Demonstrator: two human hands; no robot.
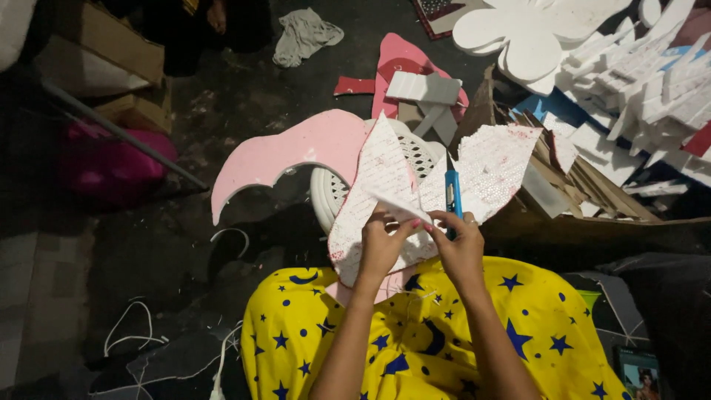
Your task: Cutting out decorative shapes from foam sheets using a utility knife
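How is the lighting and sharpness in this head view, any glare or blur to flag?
Head view: light falls unevenly; the white foam pieces top right are blown out, while the floor on the left sinks into shadow. The left hand, right hand and blue cutter are lit and fairly sharp; the dark edges look soft and grainy.

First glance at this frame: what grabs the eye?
At centre, the left hand and right hand pinch a white sequinned cut-out, the right also gripping a blue utility knife. Below is a yellow star-print garment; a white foam pile fills the top right.
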